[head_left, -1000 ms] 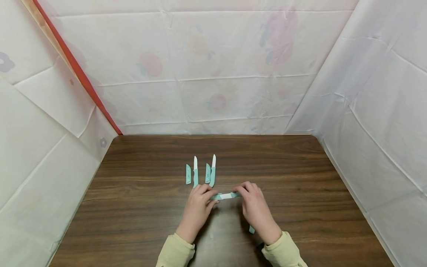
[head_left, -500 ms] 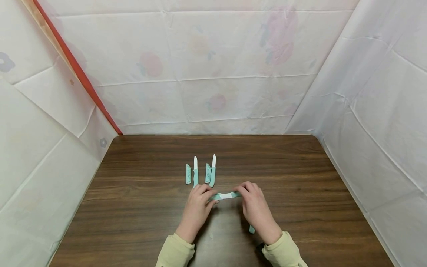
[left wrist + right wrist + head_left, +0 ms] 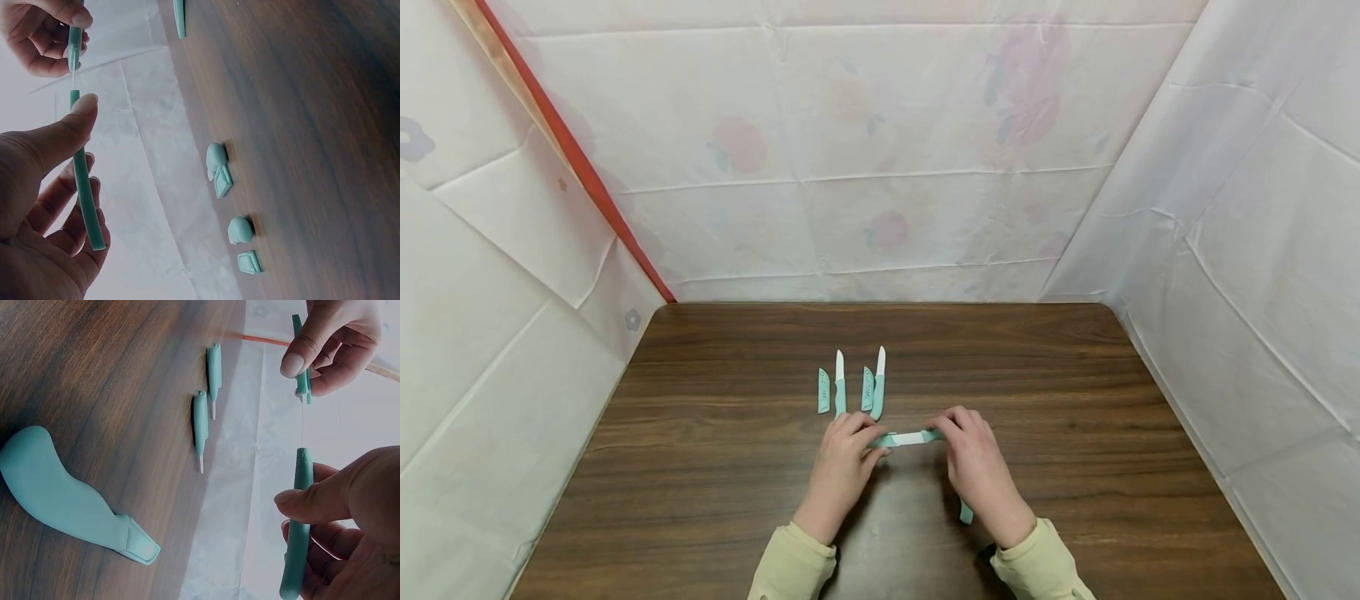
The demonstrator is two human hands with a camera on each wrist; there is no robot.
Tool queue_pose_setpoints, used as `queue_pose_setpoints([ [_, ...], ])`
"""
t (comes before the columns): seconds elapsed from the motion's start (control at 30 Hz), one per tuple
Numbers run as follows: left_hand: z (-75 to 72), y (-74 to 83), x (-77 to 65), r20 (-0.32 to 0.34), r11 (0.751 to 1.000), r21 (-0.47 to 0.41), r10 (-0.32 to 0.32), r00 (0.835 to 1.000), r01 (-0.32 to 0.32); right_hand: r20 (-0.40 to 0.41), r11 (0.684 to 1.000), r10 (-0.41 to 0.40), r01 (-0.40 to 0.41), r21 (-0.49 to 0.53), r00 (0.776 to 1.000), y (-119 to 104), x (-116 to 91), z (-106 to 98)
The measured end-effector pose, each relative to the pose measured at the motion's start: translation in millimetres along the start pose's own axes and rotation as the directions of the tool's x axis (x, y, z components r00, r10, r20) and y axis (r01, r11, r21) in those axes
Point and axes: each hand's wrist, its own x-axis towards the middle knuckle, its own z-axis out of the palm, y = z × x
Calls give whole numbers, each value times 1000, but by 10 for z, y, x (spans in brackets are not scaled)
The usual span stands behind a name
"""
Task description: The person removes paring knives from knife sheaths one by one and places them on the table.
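The left hand (image 3: 841, 457) has its fingers pinched on one green end of a knife (image 3: 910, 439), and the fingers of the right hand (image 3: 977, 462) grip the other end, white showing between, above the worktop (image 3: 700, 500). Beyond lie two bare knives (image 3: 840, 392) beside two green covers (image 3: 823, 392) (one pair closer together). A green handle (image 3: 62, 494) rests near the right wrist.

Soft light leaves glare on the tabletop (image 3: 883, 529).

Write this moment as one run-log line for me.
left grip: holds one teal end | right grip: holds other teal end | white blade: exposed between | beyond: two bare knives, two sheaths
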Motion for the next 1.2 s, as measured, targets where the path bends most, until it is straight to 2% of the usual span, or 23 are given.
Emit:
queue_pose_setpoints([
  [0.6,17,-21,-2,4,1000,-8,8,1000,-8,5,1000,10,-10,0,1000,28,-9,-13],
  [1.0,-14,-36,-26,-1,1000,20,11,1000,-11,12,999,28,-28,-19,1000,67,-34,-21],
  [1.2,-24,-57,-47,-14,1000,8,-12,1000,12,-8,1000,18,-18,-8,1000,85,-51,-25],
])
